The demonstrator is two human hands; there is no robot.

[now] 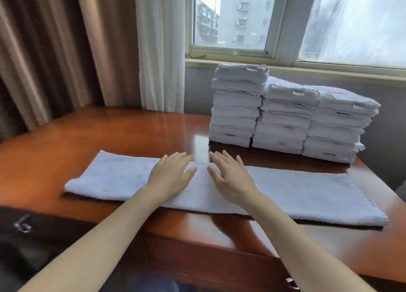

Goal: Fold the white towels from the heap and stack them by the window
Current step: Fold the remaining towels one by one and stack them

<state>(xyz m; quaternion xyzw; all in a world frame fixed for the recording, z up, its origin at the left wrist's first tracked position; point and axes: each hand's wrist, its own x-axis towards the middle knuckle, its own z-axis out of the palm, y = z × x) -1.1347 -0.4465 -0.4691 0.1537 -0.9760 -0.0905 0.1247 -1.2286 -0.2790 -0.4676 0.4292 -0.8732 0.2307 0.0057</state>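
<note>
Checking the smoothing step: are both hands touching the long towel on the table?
Touching. The head view shows the left hand and right hand lying flat on the middle of the towel, fingers straight.

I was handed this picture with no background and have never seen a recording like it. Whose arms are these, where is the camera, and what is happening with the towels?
There is no machine here. These are a person's two bare arms, seen from a wide-angle camera worn on the head, looking forward and down. The left hand and the right hand lie flat, side by side, on the middle of a long white terry towel folded into a strip. The fingers are straight, so they press on the towel and grip nothing. The towel lies on a glossy reddish-brown wooden table. Behind it, below the window, stand three stacks of folded white towels.
</note>
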